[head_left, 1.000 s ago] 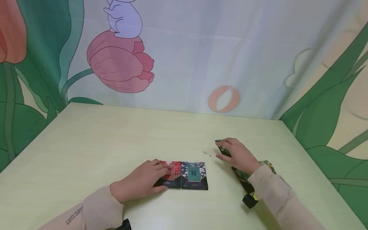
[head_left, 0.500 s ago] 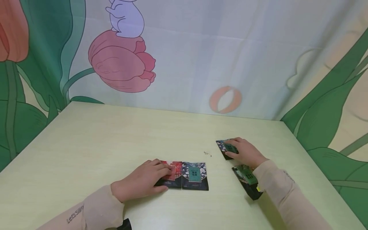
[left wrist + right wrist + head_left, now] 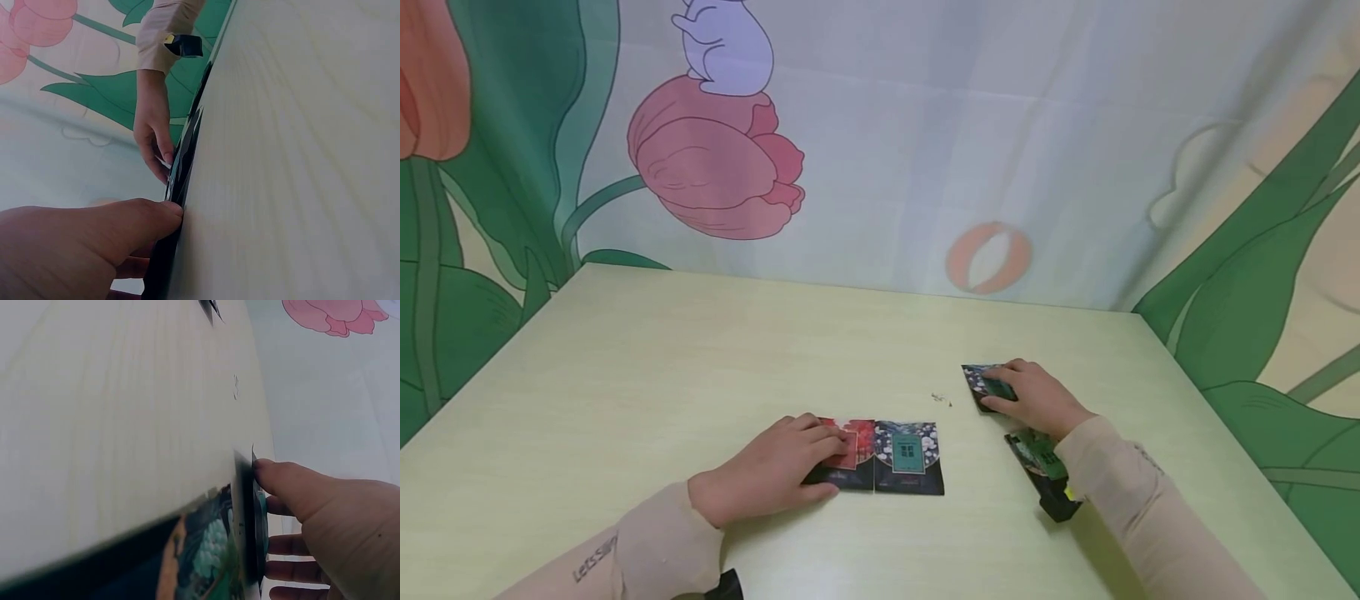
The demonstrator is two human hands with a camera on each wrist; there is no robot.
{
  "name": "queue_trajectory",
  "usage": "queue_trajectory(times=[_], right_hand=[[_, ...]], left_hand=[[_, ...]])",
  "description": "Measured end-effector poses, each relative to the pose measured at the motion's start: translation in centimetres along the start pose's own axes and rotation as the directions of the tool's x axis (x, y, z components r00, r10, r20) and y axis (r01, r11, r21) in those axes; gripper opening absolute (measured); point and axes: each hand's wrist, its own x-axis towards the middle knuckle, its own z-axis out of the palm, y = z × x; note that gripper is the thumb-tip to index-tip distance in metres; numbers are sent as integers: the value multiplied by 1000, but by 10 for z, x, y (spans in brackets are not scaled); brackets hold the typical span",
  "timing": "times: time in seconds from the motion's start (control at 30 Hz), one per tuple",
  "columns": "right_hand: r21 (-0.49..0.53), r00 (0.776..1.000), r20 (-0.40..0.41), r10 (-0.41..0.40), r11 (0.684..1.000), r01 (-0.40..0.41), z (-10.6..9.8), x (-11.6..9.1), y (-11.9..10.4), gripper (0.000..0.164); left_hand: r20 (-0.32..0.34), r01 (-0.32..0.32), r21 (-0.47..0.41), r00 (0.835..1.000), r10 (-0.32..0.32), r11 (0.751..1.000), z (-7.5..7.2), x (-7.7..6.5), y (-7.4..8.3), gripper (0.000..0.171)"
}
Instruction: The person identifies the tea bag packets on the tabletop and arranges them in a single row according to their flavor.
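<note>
My left hand (image 3: 775, 467) rests over a flat sachet with red print (image 3: 855, 454), hiding its left part. Against that one's right edge lies a dark sachet with white flowers and a teal label (image 3: 908, 457). Farther right, my right hand (image 3: 1037, 400) lies on another white-flowered sachet (image 3: 973, 382), fingers over its top. In the right wrist view my right thumb (image 3: 269, 475) touches this sachet's edge. Beneath my right wrist is a green and black sachet (image 3: 1037, 462), partly covered by the sleeve. The left wrist view shows my left thumb (image 3: 169, 212) at a dark sachet edge.
Small scraps (image 3: 942, 400) lie on the pale wooden table (image 3: 722, 350), left of my right hand. A printed curtain (image 3: 880, 150) hangs behind the table's far edge. A black wrist-worn device (image 3: 1060, 504) sits under my right forearm.
My right hand has moved from the left edge of the flowered sachet onto its right part. The sachet has since shifted slightly left. My left hand stays in place.
</note>
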Motion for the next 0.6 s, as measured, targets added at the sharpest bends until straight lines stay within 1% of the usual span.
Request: queue_trajectory(times=[0.1, 0.3, 0.6], right_hand=[[-11, 1000, 0, 0, 1000, 0, 0, 0, -2, 55], [-10, 1000, 2, 3, 1000, -3, 0, -4, -9, 55], [-23, 999, 4, -34, 999, 34, 0, -8, -16, 54]], left_hand=[[3, 2, 0, 1000, -2, 1000, 0, 0, 0, 45], [-6, -12, 10, 1000, 12, 1000, 0, 1, -1, 43], [9, 10, -1, 1000, -10, 1000, 0, 1, 1, 45]])
